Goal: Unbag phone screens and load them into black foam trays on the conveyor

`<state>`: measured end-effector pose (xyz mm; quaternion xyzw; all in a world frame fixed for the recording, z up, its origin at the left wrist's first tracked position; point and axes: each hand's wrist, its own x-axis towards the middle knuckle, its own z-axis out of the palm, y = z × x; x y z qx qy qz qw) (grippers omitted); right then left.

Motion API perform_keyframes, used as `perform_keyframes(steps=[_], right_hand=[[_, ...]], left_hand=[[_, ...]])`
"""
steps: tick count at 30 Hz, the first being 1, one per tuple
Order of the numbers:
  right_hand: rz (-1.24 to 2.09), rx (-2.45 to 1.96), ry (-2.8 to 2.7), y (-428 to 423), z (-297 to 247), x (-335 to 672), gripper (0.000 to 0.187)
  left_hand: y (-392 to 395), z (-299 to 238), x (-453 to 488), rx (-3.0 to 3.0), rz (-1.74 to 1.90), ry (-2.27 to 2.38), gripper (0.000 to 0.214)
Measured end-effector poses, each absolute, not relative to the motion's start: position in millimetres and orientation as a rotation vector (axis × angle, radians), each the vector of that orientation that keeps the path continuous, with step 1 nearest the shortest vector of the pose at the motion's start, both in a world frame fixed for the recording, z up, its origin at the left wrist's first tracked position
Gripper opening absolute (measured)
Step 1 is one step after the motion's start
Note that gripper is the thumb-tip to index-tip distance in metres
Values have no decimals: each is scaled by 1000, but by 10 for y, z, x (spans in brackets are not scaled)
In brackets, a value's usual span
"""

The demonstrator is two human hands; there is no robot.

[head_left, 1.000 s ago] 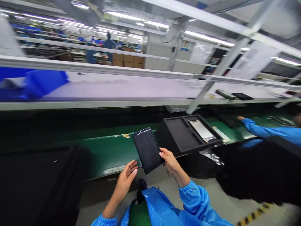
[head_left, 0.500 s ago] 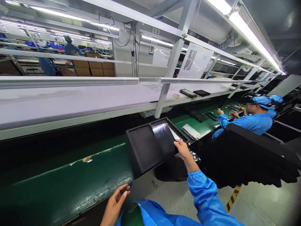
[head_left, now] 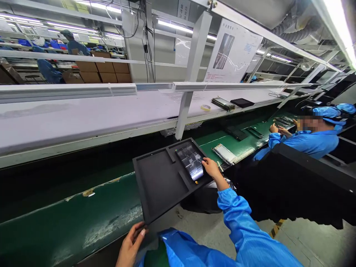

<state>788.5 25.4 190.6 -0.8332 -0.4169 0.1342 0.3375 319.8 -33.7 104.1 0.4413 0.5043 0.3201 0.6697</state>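
One screen [head_left: 188, 159], left of right hand [head_left: 211, 169], looks seated in tray [head_left: 155, 185], release not done; left hand [head_left: 131, 241] at tray corner; both grips unclear.

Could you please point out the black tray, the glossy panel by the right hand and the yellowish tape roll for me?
Black tray [head_left: 155, 181]: head view, bare floor of its wider side.
Glossy panel [head_left: 189, 160]: head view, middle of its shiny face.
Tape roll [head_left: 205, 109]: head view, near side of its ring.
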Motion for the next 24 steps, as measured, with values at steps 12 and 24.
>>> perform_keyframes(steps=[12,24], right_hand=[[104,-2447,-1745,44,2019,7143,88],[27,-2398,-1697,-16,2003,7021,73]], left_hand=[[-492,785,3198,973,695,1178,70],[-840,568,3085,926,742,1265,73]])
